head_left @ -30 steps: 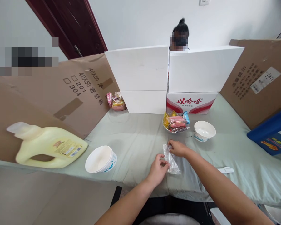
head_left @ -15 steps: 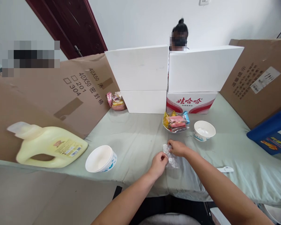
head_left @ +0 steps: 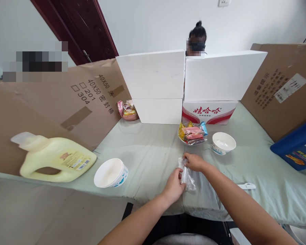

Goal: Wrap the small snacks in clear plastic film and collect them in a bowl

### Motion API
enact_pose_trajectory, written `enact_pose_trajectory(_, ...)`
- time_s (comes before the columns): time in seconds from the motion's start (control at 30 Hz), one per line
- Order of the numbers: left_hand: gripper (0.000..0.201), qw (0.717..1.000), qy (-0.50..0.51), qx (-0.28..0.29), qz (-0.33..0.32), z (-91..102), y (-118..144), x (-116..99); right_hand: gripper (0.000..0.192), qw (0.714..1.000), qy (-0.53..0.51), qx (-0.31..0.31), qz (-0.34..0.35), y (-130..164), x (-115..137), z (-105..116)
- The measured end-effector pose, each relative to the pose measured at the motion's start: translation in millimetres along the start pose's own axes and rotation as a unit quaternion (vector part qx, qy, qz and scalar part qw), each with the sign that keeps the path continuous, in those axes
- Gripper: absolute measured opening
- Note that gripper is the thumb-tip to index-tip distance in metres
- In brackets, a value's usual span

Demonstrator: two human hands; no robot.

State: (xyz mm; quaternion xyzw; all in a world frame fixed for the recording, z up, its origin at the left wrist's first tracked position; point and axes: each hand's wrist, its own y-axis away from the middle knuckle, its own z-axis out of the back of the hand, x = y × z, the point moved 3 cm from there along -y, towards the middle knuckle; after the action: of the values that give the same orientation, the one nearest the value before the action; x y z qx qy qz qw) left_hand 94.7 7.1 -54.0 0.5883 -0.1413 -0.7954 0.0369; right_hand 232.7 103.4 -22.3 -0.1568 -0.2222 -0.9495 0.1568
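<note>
A crinkled clear plastic bag point(head_left: 190, 182) lies over the green cloth near the front of the table, pinched between both hands. My left hand point(head_left: 174, 187) grips its left side, thumb and fingers closed on the film. Slightly farther away, my right hand point(head_left: 194, 162) pinches the upper part with bent fingertips. Whether anything is inside the bag, I cannot tell. Just beyond my right hand, a bowl point(head_left: 188, 143) is heaped with wrapped snacks point(head_left: 193, 132). To the right of it stands a white paper bowl point(head_left: 220, 150) with something whitish inside.
Stacked paper bowls point(head_left: 119, 177) and a yellow detergent jug point(head_left: 58, 160) are on the left. A white plastic utensil point(head_left: 248, 186) lies beyond my right forearm. White boxes point(head_left: 156, 76) wall off the back, where a person sits. Cardboard point(head_left: 285, 81) and a blue jug point(head_left: 295, 146) border the right.
My left hand has slid a little toward me along the bag, and its fingers are lower on it. The bag looks narrower and more drawn out. My right hand has barely moved.
</note>
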Motion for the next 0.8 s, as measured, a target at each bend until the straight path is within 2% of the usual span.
enact_pose_trajectory(0.1,0.055,0.982,-0.152,-0.028,-0.106,1.0,11,-9,0.036,1.000,0.004,0.000,0.001,0,0,0)
enact_pose_trajectory(0.2,0.056,0.927,-0.286,-0.073,-0.231,5.0,19,-23,0.036,1.000,0.008,0.000,0.002,-1,-1,-1)
enact_pose_trajectory(0.27,0.035,0.885,-0.335,-0.041,-0.321,6.6,16,-32,0.036,1.000,0.011,-0.001,0.005,-2,-1,-2)
enact_pose_trajectory(0.33,0.020,0.849,-0.362,0.032,-0.383,8.5,8,-36,0.036,1.000,0.015,-0.004,0.008,-2,0,-3)
enact_pose_trajectory(0.37,0.018,0.837,-0.374,0.060,-0.395,10.5,2,-37,0.036,1.000,0.018,-0.006,0.010,-2,0,-3)
enact_pose_trajectory(0.43,0.021,0.830,-0.395,0.080,-0.386,16.2,-11,-34,0.036,1.000,0.025,-0.013,0.015,-1,0,-3)
enact_pose_trajectory(0.53,0.047,0.840,-0.403,0.072,-0.357,23.7,-22,-26,0.032,0.998,0.040,-0.041,0.019,5,-2,5)
enact_pose_trajectory(0.67,0.052,0.845,-0.403,0.074,-0.343,25.5,-23,-21,0.023,0.989,0.073,-0.128,0.015,24,-3,24)
enact_pose_trajectory(0.73,0.056,0.844,-0.408,0.083,-0.338,24.5,-21,-20,0.027,0.984,0.082,-0.154,0.041,37,3,23)
enact_pose_trajectory(0.8,0.062,0.844,-0.412,0.092,-0.332,23.6,-21,-20,0.031,0.978,0.084,-0.152,0.114,53,9,6)
